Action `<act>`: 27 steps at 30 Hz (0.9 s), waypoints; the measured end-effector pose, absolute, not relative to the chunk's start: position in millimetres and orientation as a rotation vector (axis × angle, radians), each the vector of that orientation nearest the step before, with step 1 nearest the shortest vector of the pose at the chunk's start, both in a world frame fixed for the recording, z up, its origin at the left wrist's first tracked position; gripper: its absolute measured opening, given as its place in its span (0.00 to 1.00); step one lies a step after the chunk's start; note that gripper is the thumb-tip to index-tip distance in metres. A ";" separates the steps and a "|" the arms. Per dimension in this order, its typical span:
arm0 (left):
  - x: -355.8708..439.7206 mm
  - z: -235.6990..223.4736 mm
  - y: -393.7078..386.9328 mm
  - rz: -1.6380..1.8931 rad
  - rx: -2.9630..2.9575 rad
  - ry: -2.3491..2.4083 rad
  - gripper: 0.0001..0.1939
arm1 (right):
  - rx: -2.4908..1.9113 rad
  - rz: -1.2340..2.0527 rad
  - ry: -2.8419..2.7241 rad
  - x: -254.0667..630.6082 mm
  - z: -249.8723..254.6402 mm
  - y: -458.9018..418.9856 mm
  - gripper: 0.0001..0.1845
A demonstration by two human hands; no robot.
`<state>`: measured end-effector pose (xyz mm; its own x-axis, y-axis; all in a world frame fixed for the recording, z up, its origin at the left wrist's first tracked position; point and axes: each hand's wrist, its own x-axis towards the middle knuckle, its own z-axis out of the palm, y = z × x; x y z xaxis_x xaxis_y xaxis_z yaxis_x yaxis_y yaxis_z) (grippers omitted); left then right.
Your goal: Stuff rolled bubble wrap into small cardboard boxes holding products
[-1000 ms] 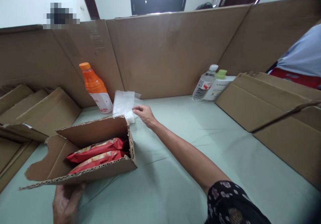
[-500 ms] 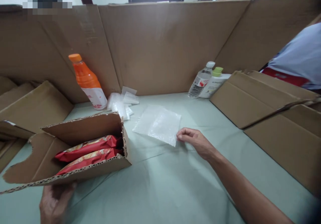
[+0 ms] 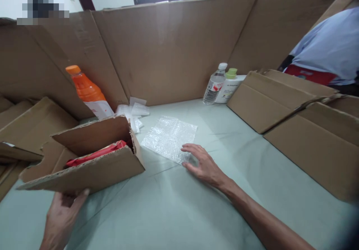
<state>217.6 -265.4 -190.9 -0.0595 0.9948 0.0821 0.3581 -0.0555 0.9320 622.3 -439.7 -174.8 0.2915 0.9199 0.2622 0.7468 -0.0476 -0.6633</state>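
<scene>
My left hand (image 3: 63, 212) grips the near lower edge of an open cardboard box (image 3: 106, 171), its thumb against the outside and its other fingers hidden beneath. The box is tilted, and a red packet (image 3: 97, 154) shows inside it. To the right, my right hand (image 3: 206, 166) is open, thumb and fingers apart, at the near right corner of a clear bubble wrap sheet (image 3: 168, 136). The sheet lies flat on the pale green tabletop (image 3: 168, 212). Whether the fingertips touch the sheet I cannot tell.
Behind the box are an orange bottle (image 3: 89, 93) and small clear plastic pieces (image 3: 137, 110). A water bottle (image 3: 215, 83) and a white bottle (image 3: 230, 87) stand at the back right. Cardboard boxes (image 3: 303, 145) line the right; more cardboard (image 3: 36, 126) lies left. A cardboard wall (image 3: 168, 52) closes the back.
My right hand has let go of the bubble wrap corner and opened; the sheet now lies flatter. My left hand has tipped the box, so less of its inside shows. The view has shifted.
</scene>
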 end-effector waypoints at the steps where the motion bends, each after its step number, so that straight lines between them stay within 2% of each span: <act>1: 224.1 -186.6 -260.6 1.092 1.476 1.475 0.30 | -1.864 0.264 -1.568 621.3 -178.4 -440.0 0.24; 4: 241.5 -181.5 -244.8 1.060 1.479 1.424 0.30 | -1.947 0.191 -1.707 620.3 -191.4 -440.9 0.28; 8: 253.9 -191.7 -236.3 1.097 1.434 1.432 0.28 | -1.935 0.029 -1.750 619.6 -203.4 -440.2 0.17; 15: 244.1 -206.7 -309.6 1.173 1.597 1.610 0.43 | -1.898 -0.074 -1.788 617.6 -183.4 -444.1 0.12; 17: 244.8 -202.5 -339.9 1.139 1.881 1.563 0.37 | -1.902 -0.018 -1.808 614.3 -172.3 -447.9 0.11; 19: 253.5 -195.8 -362.4 1.033 2.148 1.353 0.27 | -1.873 0.074 -1.840 607.6 -161.8 -452.1 0.11; 21: 271.1 -188.7 -373.6 0.927 2.333 1.118 0.22 | -1.811 0.171 -1.888 597.0 -152.7 -456.1 0.10; 25: 323.6 -181.6 -372.1 0.867 2.519 0.748 0.29 | -1.645 0.311 -2.045 570.6 -137.8 -463.4 0.09; 27: 349.9 -181.7 -369.1 0.848 2.526 0.585 0.26 | -1.609 0.332 -2.104 561.6 -131.1 -468.3 0.07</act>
